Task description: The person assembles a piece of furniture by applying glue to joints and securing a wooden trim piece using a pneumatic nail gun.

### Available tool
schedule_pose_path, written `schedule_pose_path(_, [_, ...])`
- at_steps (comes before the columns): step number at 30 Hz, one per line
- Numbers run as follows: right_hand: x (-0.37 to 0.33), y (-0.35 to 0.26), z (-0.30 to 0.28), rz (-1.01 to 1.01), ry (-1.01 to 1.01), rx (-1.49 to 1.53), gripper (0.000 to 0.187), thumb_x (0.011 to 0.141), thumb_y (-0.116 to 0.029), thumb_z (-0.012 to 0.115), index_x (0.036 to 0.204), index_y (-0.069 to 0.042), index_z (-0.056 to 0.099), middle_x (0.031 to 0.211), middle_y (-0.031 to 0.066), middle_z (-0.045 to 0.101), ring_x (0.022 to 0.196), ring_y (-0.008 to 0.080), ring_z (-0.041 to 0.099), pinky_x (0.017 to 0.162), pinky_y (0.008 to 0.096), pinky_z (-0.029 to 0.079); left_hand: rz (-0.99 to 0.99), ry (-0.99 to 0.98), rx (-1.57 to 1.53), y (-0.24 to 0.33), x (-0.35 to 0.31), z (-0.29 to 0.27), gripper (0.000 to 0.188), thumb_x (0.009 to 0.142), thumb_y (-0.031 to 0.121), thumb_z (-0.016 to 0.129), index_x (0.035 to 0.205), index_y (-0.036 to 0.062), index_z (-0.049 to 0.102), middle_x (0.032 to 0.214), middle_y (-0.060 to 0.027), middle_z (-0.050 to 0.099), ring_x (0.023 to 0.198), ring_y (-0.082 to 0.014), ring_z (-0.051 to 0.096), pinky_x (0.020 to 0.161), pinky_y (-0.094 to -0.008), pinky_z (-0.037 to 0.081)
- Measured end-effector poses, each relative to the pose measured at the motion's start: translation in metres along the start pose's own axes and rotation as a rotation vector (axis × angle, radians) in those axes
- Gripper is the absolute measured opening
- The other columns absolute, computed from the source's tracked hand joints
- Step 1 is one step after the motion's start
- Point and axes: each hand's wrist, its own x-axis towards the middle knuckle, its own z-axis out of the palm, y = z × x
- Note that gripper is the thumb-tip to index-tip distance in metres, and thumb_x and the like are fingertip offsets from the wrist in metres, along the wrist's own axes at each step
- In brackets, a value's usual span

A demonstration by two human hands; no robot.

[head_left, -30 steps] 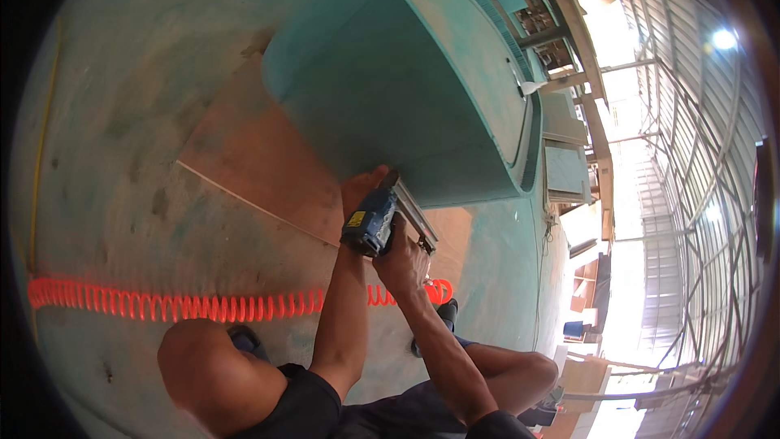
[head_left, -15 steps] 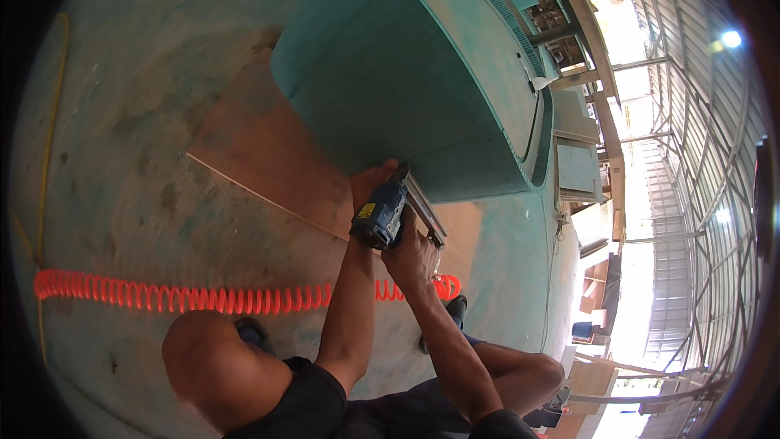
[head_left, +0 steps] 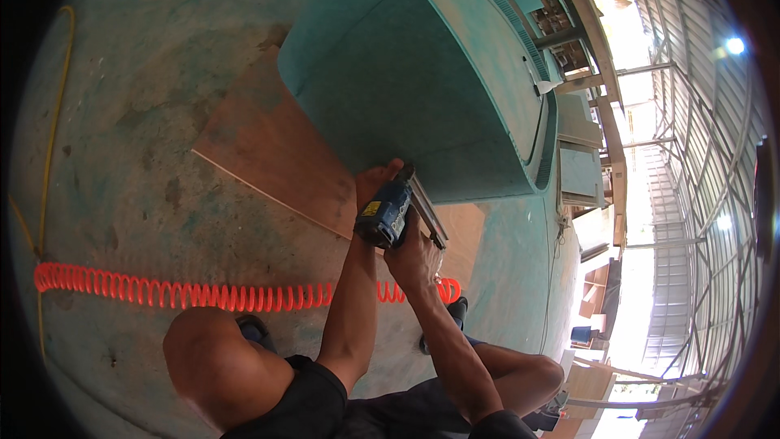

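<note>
A large teal curved piece (head_left: 382,81) rests on a brown wooden board (head_left: 260,134) on the floor. My right hand (head_left: 416,258) is closed around the grip of a dark blue pneumatic nail gun (head_left: 385,215). The tool's nose points away from me, close to the teal piece's near lower side; whether it touches cannot be made out. Beyond the tool, my left hand (head_left: 371,182) lies against the teal piece with a finger stretched out. The nail gun hides much of this hand.
An orange coiled air hose (head_left: 195,294) runs across the floor beneath my forearms. A yellow hose (head_left: 54,122) lies at the far left. Wooden framing (head_left: 597,41) and stacked panels (head_left: 578,171) stand at the right. My bent knees flank the work.
The whole scene has shifted slightly in the view. Both hands and the nail gun keep nearly the same place against the teal piece.
</note>
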Motion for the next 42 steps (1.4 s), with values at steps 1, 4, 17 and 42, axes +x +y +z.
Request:
schedule_pose_path(1, [0.0, 0.001, 0.001, 0.003, -0.001, -0.012, 0.077, 0.08, -0.017, 0.073, 0.147, -0.004, 0.037, 0.081, 0.0245, 0.072, 0.071, 0.0434, 0.071, 0.062, 0.0553, 0.054, -0.023, -0.003, 0.01, 0.001, -0.001, -0.001, 0.056, 0.089, 0.047, 0.081, 0.059, 0.0053, 0.058, 0.056, 0.0006, 0.054, 0.053, -0.006, 0.05, 0.047, -0.0297, 0.039])
schedule_pose_path(4, [0.0, 0.002, 0.003, 0.021, -0.015, -0.03, 0.076, 0.08, -0.016, 0.073, 0.147, -0.004, 0.038, 0.082, 0.0249, 0.072, 0.072, 0.0435, 0.072, 0.064, 0.0555, 0.054, 0.004, -0.04, -0.01, 0.005, -0.002, -0.001, 0.054, 0.09, 0.046, 0.081, 0.061, 0.0053, 0.061, 0.058, 0.0005, 0.057, 0.054, -0.0062, 0.051, 0.048, -0.0298, 0.039])
schedule_pose_path(17, [-0.012, -0.003, -0.004, 0.045, 0.013, 0.107, 0.074, 0.079, -0.013, 0.072, 0.145, -0.01, 0.04, 0.086, 0.025, 0.073, 0.081, 0.0468, 0.07, 0.071, 0.057, 0.053, 0.039, -0.12, 0.3, -0.003, 0.021, -0.021, 0.068, 0.084, 0.065, 0.078, 0.066, 0.0006, 0.069, 0.062, -0.005, 0.064, 0.06, -0.0108, 0.06, 0.058, -0.0316, 0.048])
schedule_pose_path(42, [0.01, -0.018, 0.014, 0.05, -0.083, 0.062, 0.086, 0.084, -0.031, 0.076, 0.154, -0.006, 0.031, 0.094, 0.0258, 0.073, 0.086, 0.0448, 0.072, 0.075, 0.0566, 0.054, -0.02, -0.174, -0.214, -0.016, 0.011, -0.027, 0.028, 0.1, 0.029, 0.069, 0.09, 0.0026, 0.073, 0.069, 0.004, 0.062, 0.061, -0.0024, 0.056, 0.053, -0.0222, 0.042])
